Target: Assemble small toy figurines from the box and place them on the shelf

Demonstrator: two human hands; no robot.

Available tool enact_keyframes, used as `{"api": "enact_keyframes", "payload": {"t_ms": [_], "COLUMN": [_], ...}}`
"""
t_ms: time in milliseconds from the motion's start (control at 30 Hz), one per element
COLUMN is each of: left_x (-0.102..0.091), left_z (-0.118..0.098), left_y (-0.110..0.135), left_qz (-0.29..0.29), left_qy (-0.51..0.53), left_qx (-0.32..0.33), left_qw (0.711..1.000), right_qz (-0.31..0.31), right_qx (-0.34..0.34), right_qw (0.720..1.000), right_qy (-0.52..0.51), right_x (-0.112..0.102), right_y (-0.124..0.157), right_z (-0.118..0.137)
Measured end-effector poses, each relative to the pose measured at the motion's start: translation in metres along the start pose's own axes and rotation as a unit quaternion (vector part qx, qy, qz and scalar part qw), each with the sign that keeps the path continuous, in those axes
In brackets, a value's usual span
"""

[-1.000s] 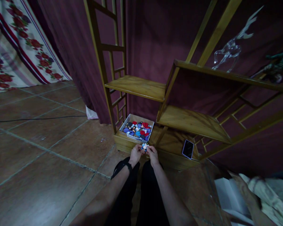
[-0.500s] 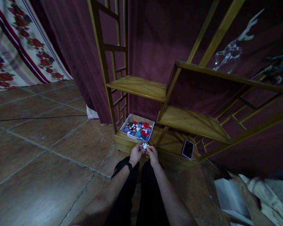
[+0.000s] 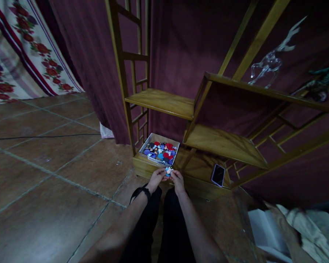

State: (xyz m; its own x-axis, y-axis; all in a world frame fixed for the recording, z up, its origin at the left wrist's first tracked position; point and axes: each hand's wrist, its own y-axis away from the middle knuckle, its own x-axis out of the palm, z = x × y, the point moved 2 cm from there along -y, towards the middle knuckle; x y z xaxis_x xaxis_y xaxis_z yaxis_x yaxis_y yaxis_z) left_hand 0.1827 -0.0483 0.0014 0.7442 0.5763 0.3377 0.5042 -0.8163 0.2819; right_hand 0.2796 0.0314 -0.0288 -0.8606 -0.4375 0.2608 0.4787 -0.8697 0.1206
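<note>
Between my two hands is a small white and blue figurine (image 3: 169, 171), too small to make out in detail. The fingers of my left hand (image 3: 157, 179) pinch its left side, and those of my right hand (image 3: 177, 179) grip its right side. Just beyond the fingers a shallow cardboard box (image 3: 145, 156) rests on the low wooden ledge. Inside it lies a heap of small colourful pieces (image 3: 161, 150) in red, blue, purple, black and white.
A phone (image 3: 218, 175) lies on the ledge to the right. Wooden shelves (image 3: 161, 102) rise above the box. A clear deer figurine (image 3: 268, 64) stands on the upper right shelf. White box parts (image 3: 265, 228) and cloth (image 3: 304, 223) lie at lower right. A cable (image 3: 44, 136) crosses the floor.
Both hands stay on the figurine in nearly the same place. It appears slightly turned, with more of its blue lower part showing. The view has shifted a little.
</note>
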Motion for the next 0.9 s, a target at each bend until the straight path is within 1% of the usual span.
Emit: {"api": "enact_keyframes", "payload": {"t_ms": [200, 400, 567, 900], "left_x": [-0.004, -0.007, -0.009, -0.009], "left_z": [0.003, 0.004, 0.002, 0.0], "left_y": [-0.001, -0.003, -0.002, 0.0], "left_qz": [-0.032, -0.026, -0.02, -0.033], "left_qy": [0.036, 0.032, 0.03, 0.012], "left_qx": [-0.007, -0.015, -0.017, -0.043], "left_qw": [0.999, 0.999, 0.999, 0.998], "right_qz": [0.02, 0.038, 0.035, 0.031], "right_qx": [0.009, 0.003, 0.005, 0.006], "right_qw": [1.0, 0.999, 0.999, 0.999], "right_qy": [0.006, 0.02, 0.033, 0.035], "right_x": [0.003, 0.006, 0.008, 0.008], "right_y": [0.001, 0.004, 0.005, 0.006], "right_z": [0.001, 0.006, 0.009, 0.011]}}
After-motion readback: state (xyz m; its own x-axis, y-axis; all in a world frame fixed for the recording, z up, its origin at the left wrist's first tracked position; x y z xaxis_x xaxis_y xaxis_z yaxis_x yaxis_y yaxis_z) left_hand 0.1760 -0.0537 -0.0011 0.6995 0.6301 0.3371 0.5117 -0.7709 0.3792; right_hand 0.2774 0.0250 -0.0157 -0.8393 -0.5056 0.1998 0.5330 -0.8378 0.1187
